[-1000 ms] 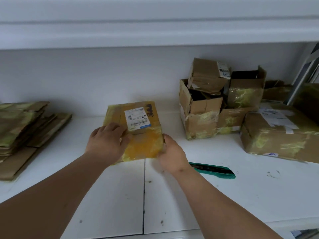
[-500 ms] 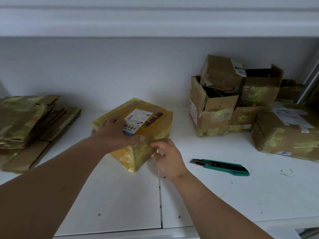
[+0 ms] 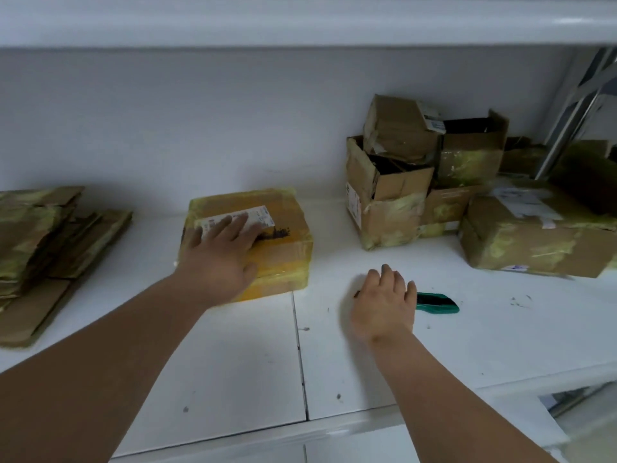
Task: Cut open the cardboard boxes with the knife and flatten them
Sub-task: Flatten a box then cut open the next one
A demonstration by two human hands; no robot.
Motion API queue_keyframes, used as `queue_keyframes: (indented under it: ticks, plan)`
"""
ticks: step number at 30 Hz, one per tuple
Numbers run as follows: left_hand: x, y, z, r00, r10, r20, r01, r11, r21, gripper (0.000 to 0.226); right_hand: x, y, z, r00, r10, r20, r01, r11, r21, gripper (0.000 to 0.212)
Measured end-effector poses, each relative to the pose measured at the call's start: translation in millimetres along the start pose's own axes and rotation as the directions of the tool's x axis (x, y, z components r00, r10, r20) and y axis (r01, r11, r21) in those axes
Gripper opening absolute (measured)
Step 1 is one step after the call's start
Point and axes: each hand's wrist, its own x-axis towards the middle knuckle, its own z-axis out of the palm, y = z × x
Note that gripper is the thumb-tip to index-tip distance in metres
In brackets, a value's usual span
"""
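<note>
The taped box (image 3: 248,240) now lies flat at ten o'clock on the white shelf (image 3: 500,345), left hand (image 3: 222,259) spread flat on its glossy top. The right hand (image 3: 384,304) has let go, its fingers loose over the green knife (image 3: 437,303) at three o'clock.

White shelf surface (image 3: 233,362) under a white overhead shelf (image 3: 300,25), white back wall (image 3: 167,121).

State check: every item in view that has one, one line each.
Taped box: sealed, flat on the shelf, left hand on top.
Knife: lying on the shelf, not yet picked up, partly hidden.
Left hand: open, pressing the box.
Right hand: open, over the knife.
Box pile: some open, unflattened.
Large box: sealed.
Flattened cardboard: stacked.
</note>
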Motion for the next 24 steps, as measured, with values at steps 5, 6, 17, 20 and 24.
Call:
queue_keyframes:
  ticks: [5,6,17,20,24]
  plan:
    - [14.3,14.4,5.2,0.998,-0.056,0.021,0.056,0.998,-0.021,0.064,-1.0,25.4,-8.6,0.999,-0.033,-0.008,0.032,0.995,-0.093,0.038]
    - [15.4,15.5,3.4,0.997,-0.075,-0.005,0.074,0.997,-0.029,0.066,-1.6,27.2,-11.2,0.998,-0.061,-0.011,0.06,0.994,-0.094,0.035]
    - [33.1,7.2,10.7,1.0,-0.016,0.016,0.017,0.995,-0.094,0.089,5.5,4.0,-15.4,0.952,-0.211,-0.221,0.285,0.871,0.4,0.012]
    - [35.1,-0.4,8.8,0.999,0.014,-0.045,-0.016,0.999,-0.051,0.088,11.9,-6.2,-19.3,0.947,-0.216,-0.238,0.318,0.743,0.589,0.011]
    - [36.6,-9.7,6.1,0.993,0.041,-0.114,-0.044,0.999,-0.029,0.074,20.2,-21.6,-18.4,0.943,-0.214,-0.255,0.332,0.633,0.699,0.013]
